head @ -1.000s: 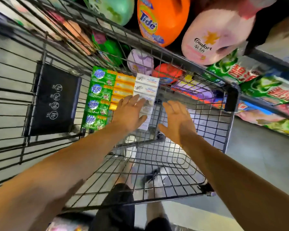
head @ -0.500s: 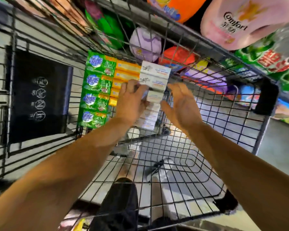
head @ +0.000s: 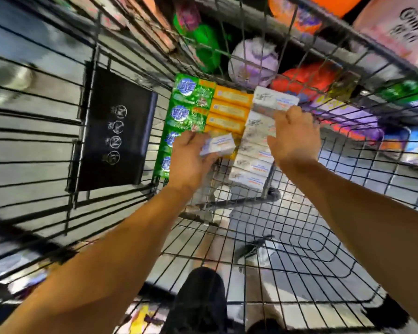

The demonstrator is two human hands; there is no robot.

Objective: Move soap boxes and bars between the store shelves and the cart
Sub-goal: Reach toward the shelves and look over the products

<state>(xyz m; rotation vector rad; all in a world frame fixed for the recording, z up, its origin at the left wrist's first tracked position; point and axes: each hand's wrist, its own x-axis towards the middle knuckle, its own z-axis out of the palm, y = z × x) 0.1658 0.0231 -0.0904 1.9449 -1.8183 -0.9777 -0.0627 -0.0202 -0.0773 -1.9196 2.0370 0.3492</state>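
A white soap box was pinched in the left hand, thumb on one long face and fingers curled under the other, and was held raised just in front of the rows. The right hand was laid over the upper part of the column of white boxes, its fingers bent onto the second box from the far end; whether a box was truly gripped there could not be told, as the fingertips were hidden and the view was blurred.

For the step to go well, it was judged that the box should be lifted straight out by its long faces, with the neighbouring boxes steadied so that the column was not dragged askew, and that only one box should be taken by each hand.

The soap was ranged at the far left corner of the cart basket: green wrapped bars nearest the left wall, yellow boxes beside them, then the white column toward the middle. Beyond the cart's far wall, detergent packs and bottles on the store shelves were seen.
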